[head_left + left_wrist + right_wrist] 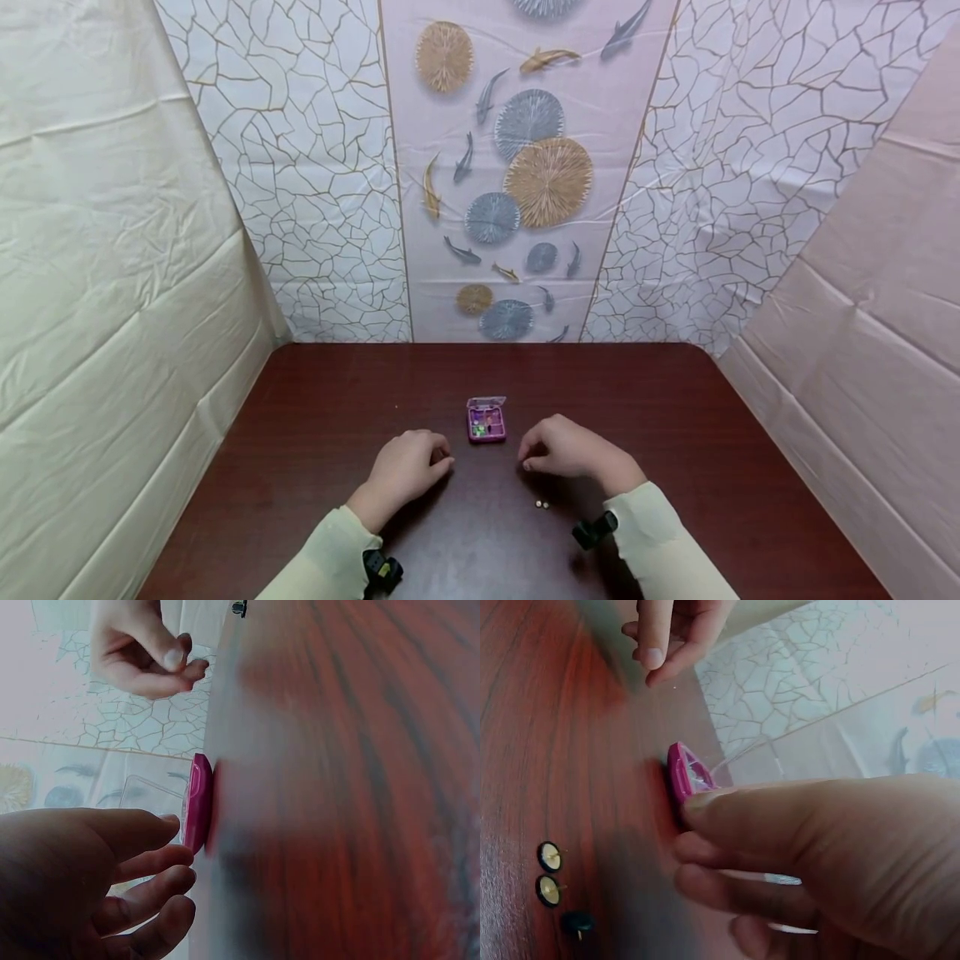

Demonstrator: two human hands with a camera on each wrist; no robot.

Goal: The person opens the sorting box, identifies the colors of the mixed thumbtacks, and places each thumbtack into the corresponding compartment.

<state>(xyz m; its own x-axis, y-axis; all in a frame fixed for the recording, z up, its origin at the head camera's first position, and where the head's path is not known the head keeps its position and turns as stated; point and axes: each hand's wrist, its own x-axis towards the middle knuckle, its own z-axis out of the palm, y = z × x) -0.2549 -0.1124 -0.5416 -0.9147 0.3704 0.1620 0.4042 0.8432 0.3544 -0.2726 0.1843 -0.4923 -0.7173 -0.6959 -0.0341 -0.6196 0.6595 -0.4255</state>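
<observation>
A small magenta compartment box sits near the middle of the table, its clear lid raised at the back. Green, purple and reddish bits lie in its compartments. To its left my left hand is held low over the table, fingers loosely bent, with nothing in them. On the other side of the box, my right hand hangs with relaxed, curled fingers and no object showing in its grasp. Nearer to me, below that hand, lie small round studs with black rims, gold faces and thin pins; a dark one is beside them.
The dark reddish-brown table has a glossy top. A patterned cloth hangs behind its far edge, and plain cream sheets close off both sides. Each wrist carries a small black camera.
</observation>
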